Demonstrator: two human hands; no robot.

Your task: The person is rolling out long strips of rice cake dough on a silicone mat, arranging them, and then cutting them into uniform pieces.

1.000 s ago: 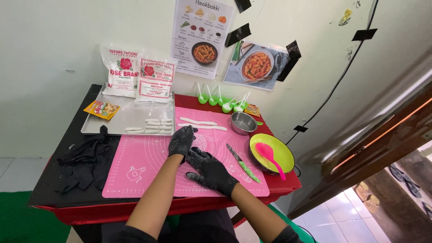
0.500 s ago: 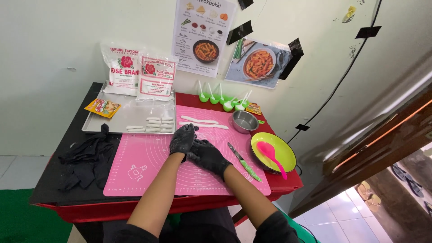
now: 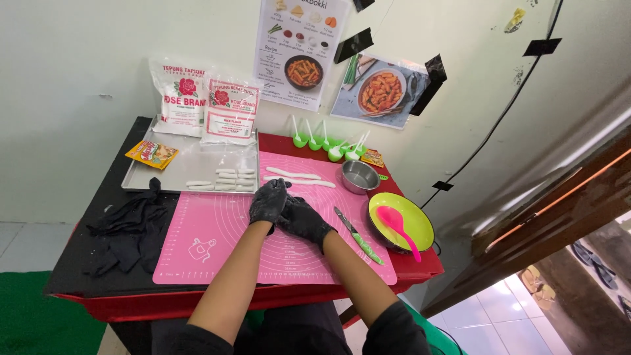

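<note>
Fingers [image 3: 273, 192] of both gloved hands curled downward and pressed together at the middle of the pink mat [image 3: 217, 230], left hand [image 3: 268, 202] overlapping right hand [image 3: 303, 218]; whatever sits beneath is hidden, so cannot tell if dough is pinched. Probably bunched that way to press or roll something against the mat. Just beyond the fingertips, two dough ropes [image 3: 299, 177], long axes running left to right across the mat, nearly parallel. Cut pieces [image 3: 227, 179] lined up on the tray [image 3: 171, 167], same direction. Knife [image 3: 358, 235] lying to the right, tip pointing away, within reach on the worktop [image 3: 420, 266].
</note>
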